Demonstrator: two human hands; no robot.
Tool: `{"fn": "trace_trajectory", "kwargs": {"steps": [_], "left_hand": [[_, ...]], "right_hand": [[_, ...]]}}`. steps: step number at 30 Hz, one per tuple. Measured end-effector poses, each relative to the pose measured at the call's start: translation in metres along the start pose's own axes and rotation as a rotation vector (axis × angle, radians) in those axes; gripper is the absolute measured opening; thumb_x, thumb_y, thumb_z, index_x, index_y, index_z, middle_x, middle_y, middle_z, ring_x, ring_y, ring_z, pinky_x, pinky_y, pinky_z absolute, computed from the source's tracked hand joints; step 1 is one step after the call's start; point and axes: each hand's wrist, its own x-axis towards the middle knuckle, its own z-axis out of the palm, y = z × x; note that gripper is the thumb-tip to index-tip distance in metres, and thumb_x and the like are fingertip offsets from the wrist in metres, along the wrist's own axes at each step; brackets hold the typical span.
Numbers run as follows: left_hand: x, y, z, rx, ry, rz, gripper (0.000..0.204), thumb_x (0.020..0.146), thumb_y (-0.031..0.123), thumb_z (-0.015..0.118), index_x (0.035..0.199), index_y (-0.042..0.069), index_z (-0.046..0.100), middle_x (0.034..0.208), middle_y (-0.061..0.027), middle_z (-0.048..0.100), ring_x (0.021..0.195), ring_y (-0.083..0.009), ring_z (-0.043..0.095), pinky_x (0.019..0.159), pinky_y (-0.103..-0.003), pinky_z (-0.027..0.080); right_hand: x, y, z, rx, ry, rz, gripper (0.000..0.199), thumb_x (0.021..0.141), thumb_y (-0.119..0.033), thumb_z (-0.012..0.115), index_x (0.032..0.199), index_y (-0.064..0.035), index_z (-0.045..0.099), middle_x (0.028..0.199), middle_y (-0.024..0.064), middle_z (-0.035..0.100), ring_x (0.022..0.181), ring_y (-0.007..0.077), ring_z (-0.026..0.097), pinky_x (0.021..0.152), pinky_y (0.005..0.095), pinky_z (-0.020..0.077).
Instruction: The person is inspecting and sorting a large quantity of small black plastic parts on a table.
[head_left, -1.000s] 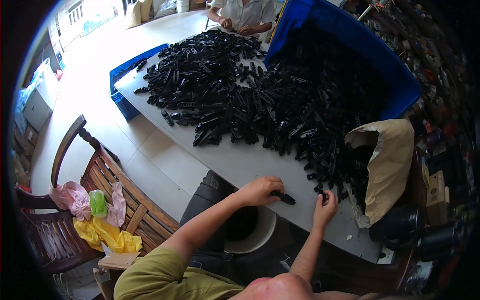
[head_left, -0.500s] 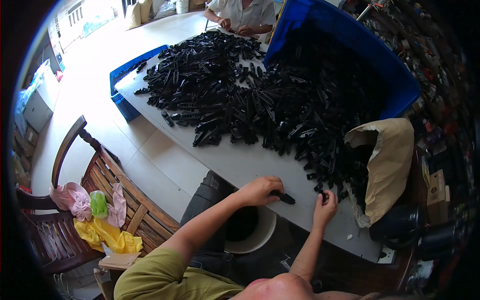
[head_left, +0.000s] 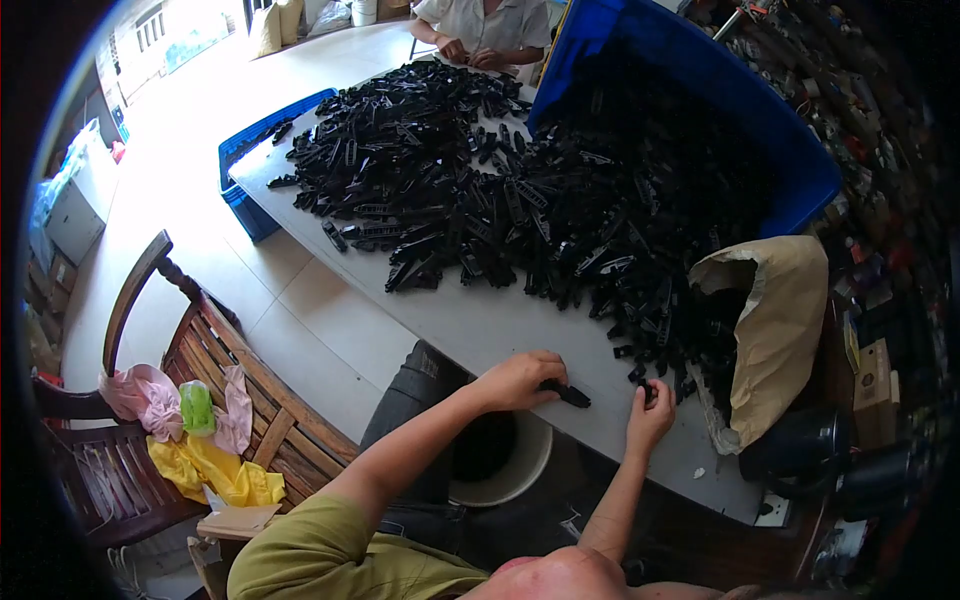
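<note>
Head view: left hand (head_left: 520, 380) half-hides black part (head_left: 570, 396) — right hand's (head_left: 648, 418) piece unclear.

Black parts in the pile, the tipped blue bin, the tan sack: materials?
Black parts: likely moulded plastic, semi-gloss, uniform ribbed shapes. Blue bin: rigid plastic, smooth matte walls. Tan sack: looks like kraft paper, creased, stiff folds; could be woven.
</note>
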Motion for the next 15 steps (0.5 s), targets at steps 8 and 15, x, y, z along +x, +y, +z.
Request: {"fn": "trace_trajectory", "kwargs": {"steps": [8,15], "left_hand": [[0.0005,0.0005,0.0002,-0.002,-0.01,-0.011,0.022,0.074,0.006,0.071,0.093,0.001,0.061,0.098,-0.013,0.06,0.095,-0.0326,0.058,0.082,-0.04,0.048],[0.0004,-0.0006,0.0002,-0.008,-0.009,-0.01,0.021,0.074,0.006,0.071,0.093,0.001,0.062,0.097,-0.0132,0.06,0.096,-0.033,0.059,0.082,-0.041,0.048]], "right_hand": [[0.0003,0.0015,0.0001,0.007,0.007,0.003,0.021,0.08,-0.009,0.068,0.099,-0.0041,0.061,0.097,0.0101,0.058,0.085,0.0276,0.061,0.072,0.037,0.0491],[0.0003,0.0006,0.0013,0.01,0.006,0.01,0.021,0.08,-0.009,0.068,0.099,-0.0042,0.061,0.096,0.0099,0.058,0.084,0.0273,0.061,0.072,0.0366,0.0488]]}}
